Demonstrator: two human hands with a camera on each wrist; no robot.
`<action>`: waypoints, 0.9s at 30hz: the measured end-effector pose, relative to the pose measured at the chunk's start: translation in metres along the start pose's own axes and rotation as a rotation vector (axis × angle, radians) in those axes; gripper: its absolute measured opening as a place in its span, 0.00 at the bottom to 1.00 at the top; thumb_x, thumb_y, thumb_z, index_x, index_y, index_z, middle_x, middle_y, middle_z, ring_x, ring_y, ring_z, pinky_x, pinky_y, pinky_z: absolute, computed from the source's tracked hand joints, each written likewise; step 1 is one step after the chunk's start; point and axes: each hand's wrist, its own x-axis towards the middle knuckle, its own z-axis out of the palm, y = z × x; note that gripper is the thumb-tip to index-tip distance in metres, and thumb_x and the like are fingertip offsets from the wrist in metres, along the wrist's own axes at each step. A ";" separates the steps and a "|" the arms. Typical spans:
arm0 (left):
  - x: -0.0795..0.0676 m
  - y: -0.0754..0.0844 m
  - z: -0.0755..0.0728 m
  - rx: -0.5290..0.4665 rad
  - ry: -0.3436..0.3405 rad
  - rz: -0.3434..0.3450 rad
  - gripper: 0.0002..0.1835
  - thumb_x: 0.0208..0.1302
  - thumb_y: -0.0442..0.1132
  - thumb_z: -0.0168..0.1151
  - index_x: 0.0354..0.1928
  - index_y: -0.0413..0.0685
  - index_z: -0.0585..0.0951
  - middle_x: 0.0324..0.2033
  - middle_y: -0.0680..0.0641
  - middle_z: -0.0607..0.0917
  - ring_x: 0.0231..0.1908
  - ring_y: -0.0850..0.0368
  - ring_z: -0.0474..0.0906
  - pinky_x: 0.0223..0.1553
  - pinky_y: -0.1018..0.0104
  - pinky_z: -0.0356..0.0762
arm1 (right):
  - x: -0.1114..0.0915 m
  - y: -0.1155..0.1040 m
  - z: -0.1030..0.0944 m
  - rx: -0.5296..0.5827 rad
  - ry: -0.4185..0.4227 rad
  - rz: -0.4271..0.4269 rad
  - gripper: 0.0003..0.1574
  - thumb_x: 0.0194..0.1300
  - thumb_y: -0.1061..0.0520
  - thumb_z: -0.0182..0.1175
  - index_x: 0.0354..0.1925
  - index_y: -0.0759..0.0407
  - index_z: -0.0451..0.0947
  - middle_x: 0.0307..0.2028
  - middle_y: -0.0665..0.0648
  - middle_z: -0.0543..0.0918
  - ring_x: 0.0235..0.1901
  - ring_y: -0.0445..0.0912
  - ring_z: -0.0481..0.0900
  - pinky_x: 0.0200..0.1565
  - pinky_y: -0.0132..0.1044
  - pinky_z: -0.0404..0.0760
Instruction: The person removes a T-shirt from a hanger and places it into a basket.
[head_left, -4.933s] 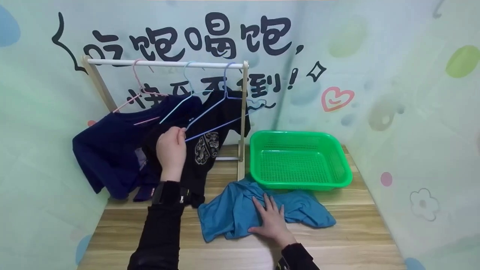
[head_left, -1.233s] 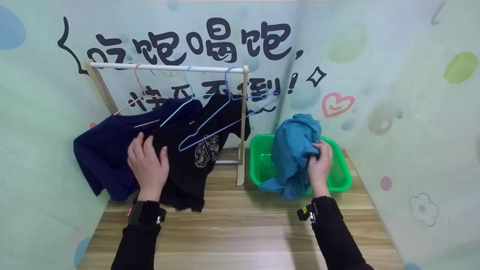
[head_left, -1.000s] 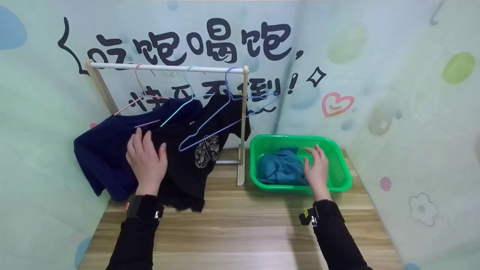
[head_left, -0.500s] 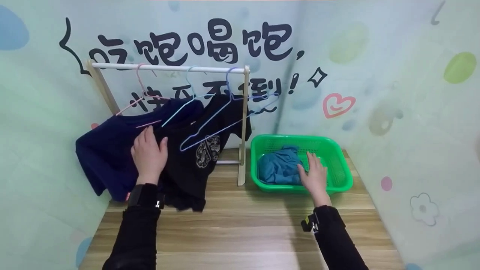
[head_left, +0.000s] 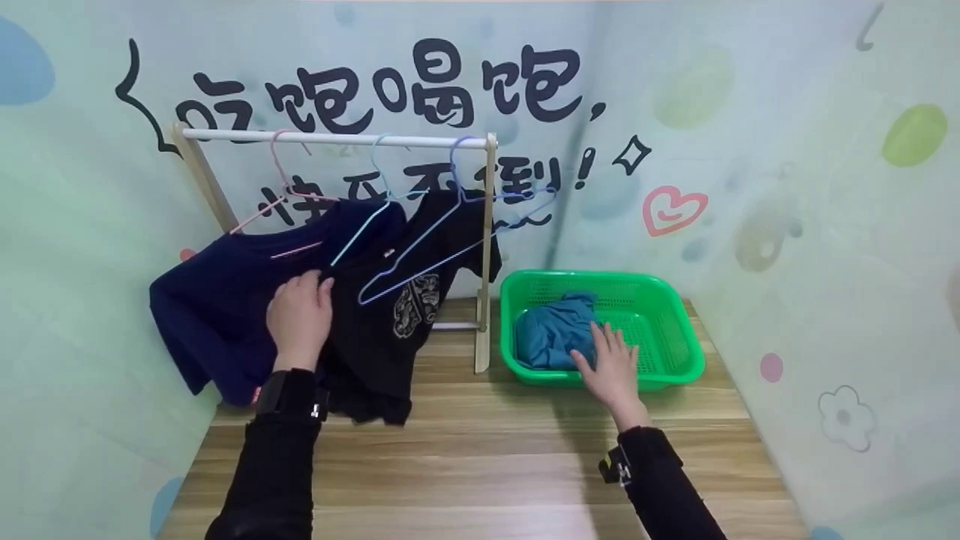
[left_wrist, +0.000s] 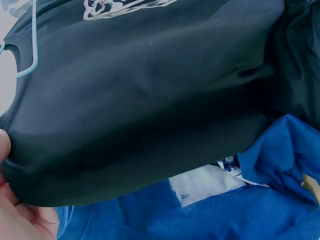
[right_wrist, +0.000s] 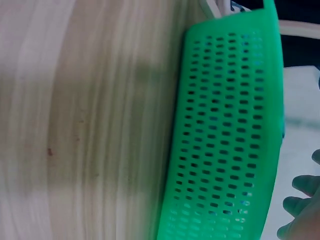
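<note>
My left hand [head_left: 300, 319] grips the shoulder edge of a black T-shirt [head_left: 375, 352] with a pale print, close to the end of the light-teal hanger [head_left: 352, 244]. In the left wrist view my thumb and curled fingers [left_wrist: 22, 215] hold the cloth's edge. Beside it a navy top [head_left: 217, 315] hangs on a pink hanger [head_left: 259, 215]. In front of the black T-shirt a bare periwinkle hanger [head_left: 420, 262] hangs. My right hand [head_left: 611, 375], fingers spread, is over the front rim of the green basket [head_left: 679, 337], next to a crumpled teal-blue garment [head_left: 555, 334] inside.
A small rack with a white rail [head_left: 330, 138] and wooden posts [head_left: 486, 315] stands at the left on the wood-grain table [head_left: 480, 465]. Printed curtains [head_left: 825, 262] enclose the back and sides.
The teal-blue garment went from the table into the basket, and my right hand let it go and drew back toward the front rim. My left hand left the periwinkle hanger and took the black T-shirt.
</note>
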 end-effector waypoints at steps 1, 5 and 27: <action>0.000 0.000 0.000 0.003 0.005 0.010 0.17 0.73 0.43 0.57 0.48 0.33 0.80 0.40 0.31 0.83 0.40 0.31 0.77 0.42 0.39 0.71 | -0.001 -0.001 0.001 0.000 0.001 -0.008 0.43 0.72 0.43 0.56 0.74 0.63 0.57 0.72 0.73 0.57 0.72 0.70 0.49 0.66 0.71 0.41; -0.001 0.002 0.000 -0.018 0.006 -0.003 0.14 0.74 0.42 0.55 0.41 0.35 0.79 0.34 0.32 0.84 0.34 0.31 0.77 0.37 0.40 0.70 | -0.003 -0.005 0.004 -0.011 0.008 -0.041 0.43 0.71 0.43 0.58 0.73 0.63 0.59 0.71 0.73 0.58 0.71 0.69 0.50 0.66 0.71 0.42; 0.002 0.003 -0.029 -0.130 0.195 -0.029 0.14 0.75 0.38 0.53 0.42 0.29 0.78 0.37 0.31 0.82 0.40 0.33 0.79 0.43 0.44 0.73 | -0.013 -0.032 0.001 0.045 0.066 -0.184 0.42 0.69 0.44 0.60 0.72 0.63 0.62 0.70 0.72 0.61 0.71 0.68 0.53 0.66 0.70 0.45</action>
